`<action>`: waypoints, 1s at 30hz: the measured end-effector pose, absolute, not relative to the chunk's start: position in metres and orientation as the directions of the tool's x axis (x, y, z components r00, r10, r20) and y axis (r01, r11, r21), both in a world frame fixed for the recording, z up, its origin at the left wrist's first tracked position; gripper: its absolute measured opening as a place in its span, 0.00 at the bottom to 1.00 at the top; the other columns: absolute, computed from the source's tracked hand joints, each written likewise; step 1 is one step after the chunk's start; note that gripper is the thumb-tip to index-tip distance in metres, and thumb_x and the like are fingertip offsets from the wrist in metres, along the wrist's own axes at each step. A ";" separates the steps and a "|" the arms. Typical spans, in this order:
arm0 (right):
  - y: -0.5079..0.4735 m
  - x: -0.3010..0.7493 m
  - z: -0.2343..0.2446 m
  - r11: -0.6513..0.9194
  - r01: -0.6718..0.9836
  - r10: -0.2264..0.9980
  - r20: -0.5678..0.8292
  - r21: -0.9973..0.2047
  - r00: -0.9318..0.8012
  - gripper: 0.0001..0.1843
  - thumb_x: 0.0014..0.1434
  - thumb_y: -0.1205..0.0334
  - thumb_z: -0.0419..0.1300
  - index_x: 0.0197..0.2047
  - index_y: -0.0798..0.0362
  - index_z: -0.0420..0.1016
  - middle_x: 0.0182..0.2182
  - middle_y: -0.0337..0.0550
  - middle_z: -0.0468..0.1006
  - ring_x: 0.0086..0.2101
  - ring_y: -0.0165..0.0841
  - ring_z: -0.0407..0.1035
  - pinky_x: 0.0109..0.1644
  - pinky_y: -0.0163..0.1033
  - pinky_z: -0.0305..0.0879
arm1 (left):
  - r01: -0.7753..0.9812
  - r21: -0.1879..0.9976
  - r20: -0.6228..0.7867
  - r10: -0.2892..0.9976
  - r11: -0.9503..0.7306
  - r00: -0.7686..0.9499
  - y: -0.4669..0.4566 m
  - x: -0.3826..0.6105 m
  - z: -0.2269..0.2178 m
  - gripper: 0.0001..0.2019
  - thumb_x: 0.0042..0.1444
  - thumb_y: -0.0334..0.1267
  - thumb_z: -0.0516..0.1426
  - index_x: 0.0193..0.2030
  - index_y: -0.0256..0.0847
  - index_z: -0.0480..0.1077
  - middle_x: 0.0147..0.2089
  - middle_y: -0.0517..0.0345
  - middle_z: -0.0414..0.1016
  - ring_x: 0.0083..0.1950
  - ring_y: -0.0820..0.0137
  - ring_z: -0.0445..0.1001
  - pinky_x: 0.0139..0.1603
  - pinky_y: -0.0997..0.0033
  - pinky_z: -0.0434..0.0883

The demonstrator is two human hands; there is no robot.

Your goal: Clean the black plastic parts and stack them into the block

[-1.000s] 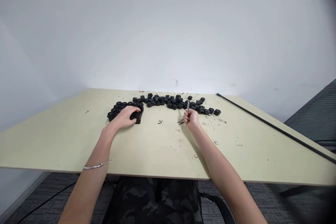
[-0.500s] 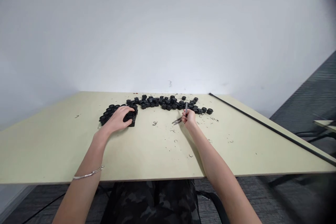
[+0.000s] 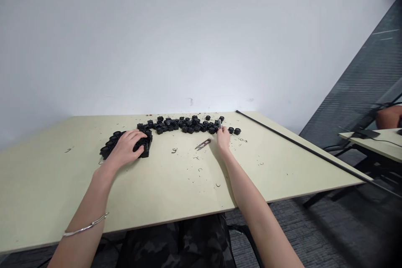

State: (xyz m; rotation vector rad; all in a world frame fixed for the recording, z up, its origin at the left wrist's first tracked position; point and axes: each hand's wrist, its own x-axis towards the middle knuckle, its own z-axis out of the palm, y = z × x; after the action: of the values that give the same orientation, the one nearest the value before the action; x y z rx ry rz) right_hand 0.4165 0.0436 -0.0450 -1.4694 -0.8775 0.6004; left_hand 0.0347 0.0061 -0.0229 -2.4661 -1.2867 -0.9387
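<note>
Bare hands [image 3: 124, 148] and forearms [image 3: 251, 205], a thin silver bangle [image 3: 85, 229], dark camouflage trousers [image 3: 179, 245].

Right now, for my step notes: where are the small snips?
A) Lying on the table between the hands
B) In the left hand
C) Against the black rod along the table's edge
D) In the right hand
A. The small snips lie on the pale table, between the left hand and the right hand, touching neither.

A long row of little round parts [image 3: 182, 124] lies on the far side of the surface [image 3: 50, 184]. Small scissors [image 3: 203, 143] lie just near the row, and a long rod [image 3: 298, 143] lies along the right edge.
</note>
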 end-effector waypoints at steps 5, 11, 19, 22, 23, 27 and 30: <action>0.045 0.421 -0.052 -0.050 0.580 0.808 0.309 -0.813 0.502 0.22 0.56 0.68 0.47 0.52 0.53 0.69 0.59 0.50 0.60 0.54 0.41 0.59 0.55 0.42 0.55 | 0.803 0.086 0.609 0.669 -0.590 0.427 0.006 0.035 -0.023 0.16 0.49 0.38 0.52 0.46 0.44 0.69 0.50 0.50 0.72 0.57 0.55 0.64 0.60 0.52 0.57; 0.048 0.418 -0.057 -0.178 0.835 0.882 0.291 -0.521 0.370 0.22 0.60 0.66 0.46 0.56 0.54 0.67 0.61 0.55 0.56 0.49 0.43 0.65 0.48 0.44 0.62 | 0.798 0.089 0.603 0.670 -0.596 0.434 0.004 0.037 -0.021 0.16 0.49 0.38 0.52 0.45 0.43 0.70 0.50 0.49 0.73 0.57 0.54 0.64 0.60 0.51 0.57; 0.043 0.414 -0.054 -0.256 0.895 0.850 0.355 -0.366 0.389 0.19 0.62 0.67 0.44 0.54 0.55 0.63 0.53 0.56 0.58 0.36 0.36 0.71 0.34 0.38 0.64 | 0.821 0.024 0.559 0.688 -0.571 0.462 -0.002 0.042 -0.016 0.16 0.52 0.38 0.50 0.47 0.39 0.68 0.51 0.47 0.72 0.58 0.56 0.63 0.61 0.53 0.57; 0.042 0.416 -0.055 -0.306 0.883 0.849 0.319 -0.356 0.422 0.18 0.61 0.67 0.46 0.53 0.57 0.64 0.52 0.58 0.57 0.35 0.36 0.71 0.35 0.39 0.64 | 0.817 0.016 0.575 0.674 -0.576 0.464 -0.002 0.044 -0.017 0.15 0.52 0.37 0.50 0.46 0.39 0.69 0.50 0.48 0.72 0.58 0.57 0.63 0.61 0.53 0.57; 0.041 0.417 -0.055 -0.309 0.885 0.855 0.306 -0.349 0.419 0.17 0.60 0.68 0.47 0.52 0.57 0.64 0.51 0.58 0.59 0.36 0.37 0.71 0.35 0.39 0.64 | 0.814 0.013 0.584 0.665 -0.581 0.466 -0.002 0.045 -0.017 0.15 0.52 0.36 0.50 0.46 0.39 0.69 0.50 0.48 0.72 0.58 0.57 0.63 0.61 0.53 0.57; 0.039 0.419 -0.054 -0.271 0.893 0.876 0.293 -0.360 0.384 0.17 0.59 0.71 0.48 0.50 0.57 0.67 0.47 0.55 0.64 0.37 0.38 0.70 0.37 0.40 0.63 | 0.796 0.020 0.645 0.616 -0.605 0.453 -0.006 0.053 -0.016 0.13 0.52 0.34 0.51 0.45 0.39 0.69 0.48 0.49 0.73 0.58 0.58 0.63 0.61 0.54 0.57; 0.038 0.413 -0.046 -0.165 0.855 0.859 0.355 -0.491 0.370 0.16 0.59 0.69 0.49 0.50 0.56 0.68 0.46 0.54 0.66 0.37 0.37 0.69 0.37 0.40 0.63 | 0.767 0.109 0.701 0.596 -0.632 0.392 -0.010 0.068 -0.014 0.12 0.54 0.33 0.50 0.43 0.40 0.69 0.47 0.50 0.73 0.56 0.60 0.64 0.60 0.56 0.59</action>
State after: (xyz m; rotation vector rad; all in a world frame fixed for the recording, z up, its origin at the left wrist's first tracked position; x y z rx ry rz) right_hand 0.4132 0.0380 -0.0456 -2.0069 -1.4758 0.0066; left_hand 0.0683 -0.0102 -0.0142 -2.4183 -1.2082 -1.0708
